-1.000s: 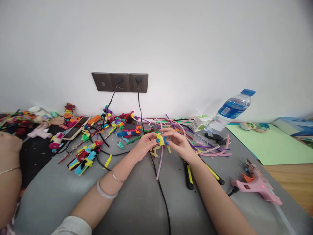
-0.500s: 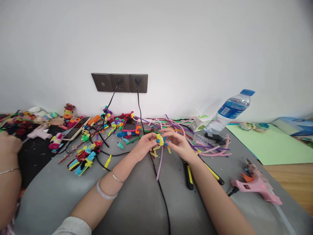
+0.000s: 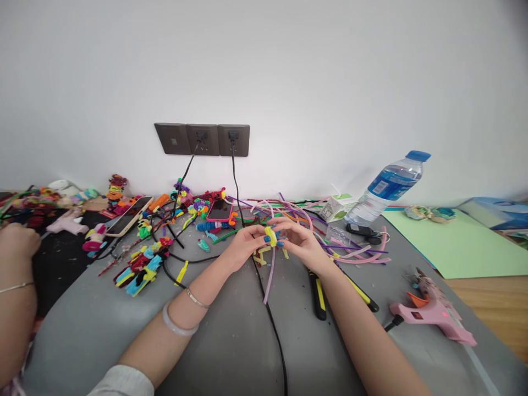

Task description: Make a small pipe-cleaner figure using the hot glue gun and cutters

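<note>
Between the fingertips of both hands is a small yellow pipe-cleaner piece (image 3: pixel 270 236), folded or coiled. My left hand (image 3: pixel 246 246) pinches it from the left, thumb and fingers closed. From the right, my right hand (image 3: pixel 303 245) grips it the same way; the fingers partly hide it. Below the hands, a pale pink pipe cleaner (image 3: pixel 270 280) lies on the grey table mat (image 3: pixel 231 341), with short yellow pieces close by. Pliers with black and yellow handles (image 3: pixel 317 297) lie under my right forearm.
A pink glue gun (image 3: pixel 433 316) rests at the right, near a water bottle (image 3: pixel 385 184) and a drink carton (image 3: pixel 336 207). Pipe-cleaner figures (image 3: pixel 142 267) and a phone (image 3: pixel 130 216) lie left. A black cable (image 3: pixel 270 324) crosses the mat. Another person's hand (image 3: pixel 18 245) is at far left.
Both my hands stay in nearly the same place, with the yellow piece turned slightly between the fingertips. The other person's hand at far left has shifted a little.
</note>
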Demonstrator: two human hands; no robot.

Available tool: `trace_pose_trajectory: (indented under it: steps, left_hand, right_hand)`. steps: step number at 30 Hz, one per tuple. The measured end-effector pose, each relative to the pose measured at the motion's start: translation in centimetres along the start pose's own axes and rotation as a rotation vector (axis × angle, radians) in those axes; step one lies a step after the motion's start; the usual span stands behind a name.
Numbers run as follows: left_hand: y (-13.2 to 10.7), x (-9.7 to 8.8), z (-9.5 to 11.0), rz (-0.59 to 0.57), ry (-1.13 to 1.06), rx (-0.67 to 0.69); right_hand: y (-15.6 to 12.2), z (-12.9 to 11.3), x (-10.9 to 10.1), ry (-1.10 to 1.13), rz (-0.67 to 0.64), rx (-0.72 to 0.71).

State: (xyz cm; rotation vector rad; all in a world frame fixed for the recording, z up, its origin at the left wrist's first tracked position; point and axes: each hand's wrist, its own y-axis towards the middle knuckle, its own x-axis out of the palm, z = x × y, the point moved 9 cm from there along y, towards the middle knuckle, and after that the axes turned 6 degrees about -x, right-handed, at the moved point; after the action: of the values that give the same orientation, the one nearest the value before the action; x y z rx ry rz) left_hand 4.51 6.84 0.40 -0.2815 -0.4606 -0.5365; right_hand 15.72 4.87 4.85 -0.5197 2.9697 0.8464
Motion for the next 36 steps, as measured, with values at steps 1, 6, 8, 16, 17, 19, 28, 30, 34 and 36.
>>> trace_pose_trajectory:
  steps: [1,6,8,16,17,19,28,30,34,36]
  left_hand:
    - [-0.01,0.01,0.01,0.000,0.002,-0.001]
    - [-0.01,0.03,-0.02,-0.003,-0.004,-0.006]
    - [-0.01,0.01,-0.04,-0.003,0.003,-0.006]
    - [-0.06,0.08,-0.04,-0.003,-0.014,-0.014]
    - [-0.06,0.10,-0.02,-0.004,-0.011,-0.013]
    - [-0.08,0.16,0.02,-0.007,-0.005,-0.012]
    - [-0.05,0.23,0.04,-0.022,0.006,-0.003]
    - [-0.05,0.20,0.00,-0.020,0.008,-0.007]
    - [-0.09,0.17,-0.01,-0.016,0.011,-0.008]
    - [-0.09,0.18,-0.04,-0.015,0.014,-0.012]
  right_hand:
    - [0.01,-0.02,0.03,0.001,-0.003,0.003]
    - [0.01,-0.13,0.01,-0.010,-0.001,0.014]
    - [0.00,-0.15,0.01,-0.006,0.000,0.015]
    - [0.00,-0.03,0.00,0.007,-0.002,0.005]
    - [0.00,0.02,-0.01,0.007,-0.002,0.008]
    - [-0.02,0.13,-0.08,0.005,0.004,0.014]
    - [-0.06,0.18,-0.13,0.006,0.003,0.006]
    - [-0.07,0.22,-0.15,0.003,0.006,0.014]
    - [-0.04,0.21,-0.15,0.020,0.011,0.016]
    - [-0.03,0.18,-0.11,0.029,0.006,0.013]
